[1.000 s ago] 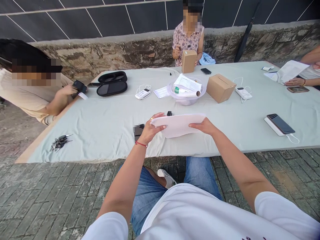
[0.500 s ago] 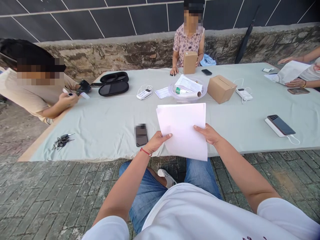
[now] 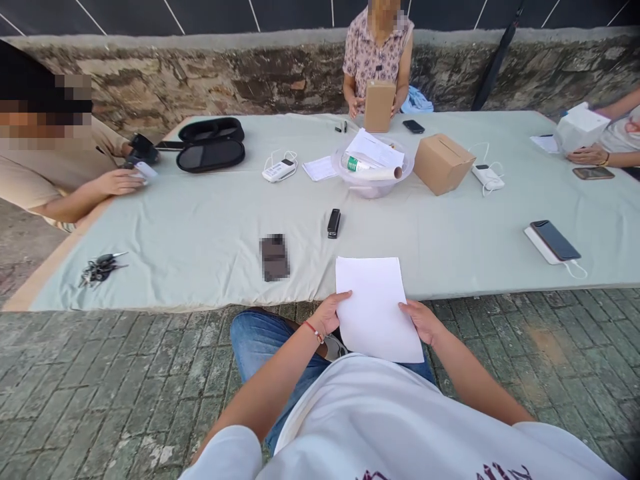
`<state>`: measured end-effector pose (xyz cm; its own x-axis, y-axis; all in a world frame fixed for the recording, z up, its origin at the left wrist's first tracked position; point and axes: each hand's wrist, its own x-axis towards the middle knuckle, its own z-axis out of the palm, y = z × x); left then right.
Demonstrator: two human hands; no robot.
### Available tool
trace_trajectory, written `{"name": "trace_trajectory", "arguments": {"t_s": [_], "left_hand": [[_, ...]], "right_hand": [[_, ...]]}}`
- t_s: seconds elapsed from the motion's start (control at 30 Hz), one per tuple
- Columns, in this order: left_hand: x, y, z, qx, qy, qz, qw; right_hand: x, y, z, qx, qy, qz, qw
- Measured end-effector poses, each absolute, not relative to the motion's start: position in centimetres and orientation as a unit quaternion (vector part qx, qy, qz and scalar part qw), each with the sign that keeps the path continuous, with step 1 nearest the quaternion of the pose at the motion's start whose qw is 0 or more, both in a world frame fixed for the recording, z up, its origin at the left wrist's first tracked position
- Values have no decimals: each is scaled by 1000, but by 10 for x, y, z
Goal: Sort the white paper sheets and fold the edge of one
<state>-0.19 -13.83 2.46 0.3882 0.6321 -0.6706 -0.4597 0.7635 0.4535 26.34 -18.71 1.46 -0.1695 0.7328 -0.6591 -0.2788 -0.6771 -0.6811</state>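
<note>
A blank white sheet of paper is held by both hands, the left hand pinching its left edge and the right hand its right edge, so that its far end lies over the near edge of the cloth-covered surface and its near end hangs above the person's lap. Just beyond the sheet on the cloth lie a small black stapler and a dark phone, with a bunch of keys far to the left. Farther back stand a clear bowl of papers and a cardboard box, and a second phone rests on a white power bank at the right.
</note>
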Motion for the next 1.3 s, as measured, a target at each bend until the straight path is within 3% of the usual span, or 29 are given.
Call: {"name": "trace_trajectory", "arguments": {"t_s": [0.33,0.7,0.77,0.83,0.93,1.03,1.17,1.23,1.3], "left_hand": [[4,-147,25,238,500,306,774],[1,-153,19,163,461,341,803],[1,-154,17,180,489,346,781],[1,-154,16,219,508,342,760],[0,-153,18,273,505,332,748],[0,-151,19,281,491,332,754],[5,-148,15,263,485,332,765],[8,-147,13,250,491,333,765],[9,-147,11,241,493,338,764]], "right_hand": [[275,-198,0,-615,-324,643,322],[266,-199,3,-613,-334,642,318],[275,-192,12,-628,-390,617,268],[289,-176,30,-653,-477,564,165],[308,-135,68,-704,-596,385,11],[301,-86,99,-698,-668,250,66],[252,-34,98,-535,-777,272,187],[226,-17,83,-484,-802,295,189],[206,-7,70,-442,-819,342,132]]}}
